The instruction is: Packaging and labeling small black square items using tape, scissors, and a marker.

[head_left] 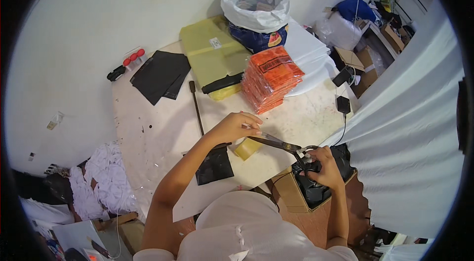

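My right hand (326, 168) is closed round the handles of large dark scissors (277, 143), beyond the table's front right edge. Their blades stand slightly apart and point left toward my left hand (236, 127). That hand is held over the table with its fingers pinched together beside the blade tips. What they hold, if anything, is too small to make out. A roll of yellowish tape (248, 148) lies just below the blades. Left of it, a small black plastic bag (215, 166) lies by the table's front edge, below my left forearm.
A stack of orange packets (271, 78) stands mid-table, with yellow plastic sheets (210, 49) and a full white sack (256, 19) behind. Black bags (160, 76) and a long dark rod (196, 108) lie leftward. A cardboard box (291, 194) with black plastic sits below the right edge.
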A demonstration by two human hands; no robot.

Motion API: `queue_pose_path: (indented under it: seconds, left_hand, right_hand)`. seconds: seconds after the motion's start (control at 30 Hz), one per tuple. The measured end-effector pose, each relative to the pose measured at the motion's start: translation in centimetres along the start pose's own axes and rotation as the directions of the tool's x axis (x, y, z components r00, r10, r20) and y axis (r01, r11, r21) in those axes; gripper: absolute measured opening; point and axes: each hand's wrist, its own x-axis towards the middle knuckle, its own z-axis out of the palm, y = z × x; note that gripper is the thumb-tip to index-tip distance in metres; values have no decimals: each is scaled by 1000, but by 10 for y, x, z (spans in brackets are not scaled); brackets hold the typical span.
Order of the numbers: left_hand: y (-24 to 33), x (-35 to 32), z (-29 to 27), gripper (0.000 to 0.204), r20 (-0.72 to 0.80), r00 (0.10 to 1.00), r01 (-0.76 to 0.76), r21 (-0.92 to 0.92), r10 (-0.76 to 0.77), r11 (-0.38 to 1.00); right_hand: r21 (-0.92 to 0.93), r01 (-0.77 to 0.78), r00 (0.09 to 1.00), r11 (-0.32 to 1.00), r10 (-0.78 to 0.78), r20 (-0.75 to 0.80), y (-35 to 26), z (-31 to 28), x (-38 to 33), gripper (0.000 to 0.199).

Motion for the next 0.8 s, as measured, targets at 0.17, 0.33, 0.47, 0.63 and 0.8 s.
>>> queue_pose_path:
  seconds: [0.17, 0.33, 0.47, 0.63, 0.8]
  left_hand:
    - [6, 5, 0, 14, 32, 999, -10, 49, 9, 999]
    - [5, 5, -1, 13, 31, 1000, 1, 34, -2, 999]
    - [-1, 4, -3, 15, 15, 996, -92, 116, 91, 989]
    - [16, 4, -2, 19, 56, 971, 240, -161, -234, 957]
    - [8, 6, 1, 20, 79, 952, 307, -186, -297, 933]
  right_hand:
    - [-10, -20, 999, 1000, 20, 40, -10, -6, 11, 46]
    - [-42, 1, 999, 999, 1, 50, -10, -10, 16, 47]
    - [-13, 20, 999, 1000, -19, 47, -10, -9, 16, 45]
    - [-74, 6, 999, 997, -4, 38, -12, -11, 16, 43]
    - [-122, 24, 999, 992, -19, 36, -12, -14, 14, 41]
